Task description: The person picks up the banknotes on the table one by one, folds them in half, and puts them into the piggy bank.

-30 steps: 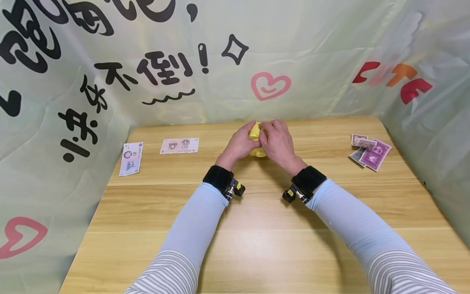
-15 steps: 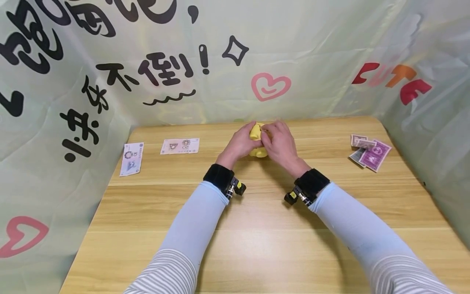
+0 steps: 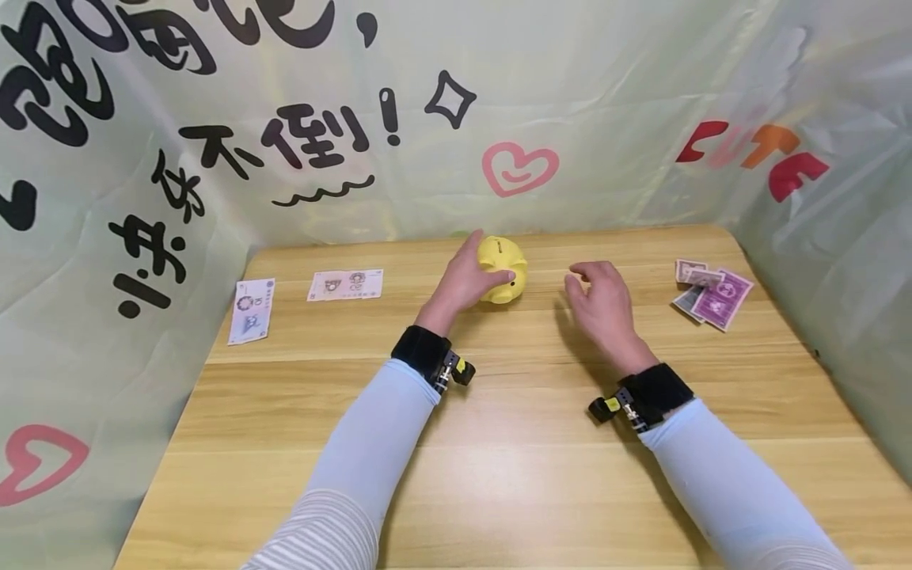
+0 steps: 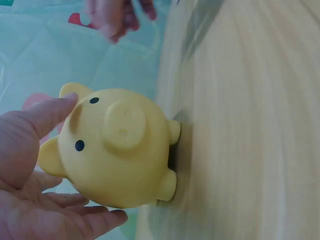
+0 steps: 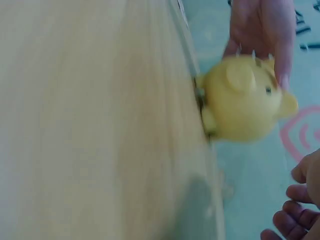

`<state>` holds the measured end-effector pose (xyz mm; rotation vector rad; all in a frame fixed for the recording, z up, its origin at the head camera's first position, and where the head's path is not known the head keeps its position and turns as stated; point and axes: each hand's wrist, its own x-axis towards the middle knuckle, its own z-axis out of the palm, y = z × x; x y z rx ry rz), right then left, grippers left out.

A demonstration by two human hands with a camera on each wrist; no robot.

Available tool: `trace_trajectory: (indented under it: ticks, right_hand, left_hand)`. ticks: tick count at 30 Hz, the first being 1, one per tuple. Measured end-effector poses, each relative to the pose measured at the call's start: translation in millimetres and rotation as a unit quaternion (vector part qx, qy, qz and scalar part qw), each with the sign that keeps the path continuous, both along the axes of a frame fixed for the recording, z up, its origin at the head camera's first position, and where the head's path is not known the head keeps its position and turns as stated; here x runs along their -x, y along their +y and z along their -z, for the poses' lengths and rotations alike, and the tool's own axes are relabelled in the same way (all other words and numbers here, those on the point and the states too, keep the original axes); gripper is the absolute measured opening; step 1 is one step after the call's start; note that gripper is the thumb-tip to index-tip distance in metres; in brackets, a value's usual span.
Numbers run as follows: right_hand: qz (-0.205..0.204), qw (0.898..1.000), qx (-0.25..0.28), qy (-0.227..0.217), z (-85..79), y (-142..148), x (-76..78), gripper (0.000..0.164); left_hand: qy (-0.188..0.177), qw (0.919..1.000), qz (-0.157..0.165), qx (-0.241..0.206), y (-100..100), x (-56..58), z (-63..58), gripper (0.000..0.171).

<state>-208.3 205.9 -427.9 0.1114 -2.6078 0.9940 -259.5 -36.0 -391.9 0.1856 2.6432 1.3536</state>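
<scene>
A yellow piggy bank (image 3: 503,256) stands upright near the table's back edge, its coin slot on top. My left hand (image 3: 461,279) holds it from the left, thumb across its head by the ears and the other fingers along its side. The left wrist view shows the snout, both eyes and the feet of the piggy bank (image 4: 122,160) on the wood. Apart from it, to the right, my right hand (image 3: 604,305) hovers over the table with loosely bent fingers. Nothing shows between the fingers of the right hand (image 5: 305,210) in the right wrist view, where the hand is partly cut off.
A bluish banknote (image 3: 252,311) and a pinkish banknote (image 3: 345,285) lie flat at the left of the wooden table (image 3: 484,459). Several overlapping notes, among them a purple banknote (image 3: 725,301), lie at the right. A printed curtain (image 3: 606,103) closes off the back and sides.
My right hand has left the top of the piggy bank and moved right and toward me, uncovering the slot. The left hand stays on the piggy bank.
</scene>
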Motion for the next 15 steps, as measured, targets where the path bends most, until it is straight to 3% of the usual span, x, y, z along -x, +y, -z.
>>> trace_trajectory:
  ticks: [5,11,15]
  right_hand:
    - [0.044,0.995,-0.03,-0.084,-0.3,30.9,-8.4,0.046]
    - [0.077,0.978,-0.078,-0.178,-0.2,64.3,-7.3,0.068]
    - [0.09,0.967,-0.116,-0.207,2.9,77.9,-6.5,0.076]
  left_hand:
    - [-0.01,0.9984,-0.035,-0.043,-12.1,-16.5,11.4,0.106]
    - [-0.06,0.9964,-0.06,-0.007,-30.5,-44.3,26.4,0.105]
    - [-0.058,0.9965,-0.059,0.008,-38.0,-54.8,32.0,0.101]
